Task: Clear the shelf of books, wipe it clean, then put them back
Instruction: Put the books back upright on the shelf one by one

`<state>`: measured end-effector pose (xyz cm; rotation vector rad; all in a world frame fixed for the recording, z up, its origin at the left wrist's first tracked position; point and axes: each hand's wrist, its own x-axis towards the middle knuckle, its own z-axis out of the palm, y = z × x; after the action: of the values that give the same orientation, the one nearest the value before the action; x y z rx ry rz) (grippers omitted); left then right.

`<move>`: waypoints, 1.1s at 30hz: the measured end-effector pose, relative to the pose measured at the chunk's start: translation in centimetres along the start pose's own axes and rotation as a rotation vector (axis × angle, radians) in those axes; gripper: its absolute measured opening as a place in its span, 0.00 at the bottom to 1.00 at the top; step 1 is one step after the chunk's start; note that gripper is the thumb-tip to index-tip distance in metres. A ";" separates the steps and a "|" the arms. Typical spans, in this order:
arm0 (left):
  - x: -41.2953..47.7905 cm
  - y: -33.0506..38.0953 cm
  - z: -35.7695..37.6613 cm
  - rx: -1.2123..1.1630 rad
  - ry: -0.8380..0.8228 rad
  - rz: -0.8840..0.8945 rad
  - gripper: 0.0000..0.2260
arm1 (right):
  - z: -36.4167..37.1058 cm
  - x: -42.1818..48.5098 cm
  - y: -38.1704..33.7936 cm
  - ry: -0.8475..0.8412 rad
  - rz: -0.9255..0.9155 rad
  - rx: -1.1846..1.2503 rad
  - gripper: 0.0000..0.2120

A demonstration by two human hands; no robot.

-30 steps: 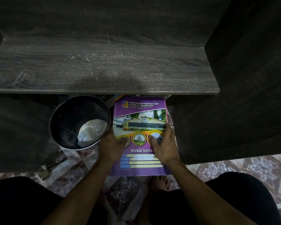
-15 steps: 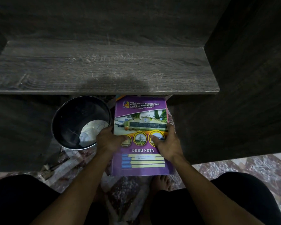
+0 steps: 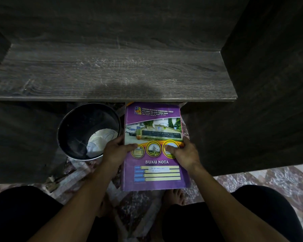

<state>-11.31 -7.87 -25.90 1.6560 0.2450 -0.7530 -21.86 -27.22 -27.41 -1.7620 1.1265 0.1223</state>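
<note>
Below the front edge of the dark shelf [image 3: 112, 72], a purple notebook [image 3: 154, 126] is lying flat between two hands. The left hand [image 3: 115, 152] is pinching its left edge, thumb on the cover and the other fingers hidden underneath; the right hand [image 3: 184, 152] is gripping the right edge likewise. Just beside, a black bucket [image 3: 72, 126] is holding a white cloth [image 3: 100, 140].

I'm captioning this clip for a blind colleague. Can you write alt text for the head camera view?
A person's left hand and right hand grip a purple notebook titled BUKU NOTA by its side edges, below a dark wooden shelf. Left of it stands a black bucket holding a white cloth.
</note>
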 end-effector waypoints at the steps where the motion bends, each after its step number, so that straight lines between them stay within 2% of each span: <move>1: -0.2 0.1 0.0 -0.009 -0.003 0.010 0.16 | 0.0 0.0 -0.1 -0.002 0.009 0.011 0.27; 3: -0.3 0.0 0.0 -0.025 -0.005 0.008 0.16 | 0.1 0.0 0.0 0.004 0.008 0.012 0.34; 8: -0.3 0.1 0.1 0.025 0.004 0.018 0.14 | -0.4 -0.4 -0.3 -0.014 0.002 0.015 0.19; 15: 0.5 -0.3 0.6 0.139 0.079 0.059 0.14 | -0.9 -0.3 0.0 -0.022 -0.021 -0.009 0.18; 21: 0.8 -0.3 1.0 0.047 0.094 0.077 0.15 | -1.2 -0.2 -0.1 -0.039 -0.018 -0.010 0.20; 29: -0.4 -0.3 1.4 -0.107 -0.032 0.113 0.24 | -1.4 -0.2 0.5 -0.036 -0.033 0.085 0.20; 33: -0.3 -0.5 1.5 -0.097 -0.080 0.131 0.25 | -1.7 0.2 0.7 -0.048 0.004 0.206 0.19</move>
<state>-12.37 -9.05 -26.21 1.5310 0.1136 -0.6959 -22.89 -28.68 -27.15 -1.5656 1.0691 0.0488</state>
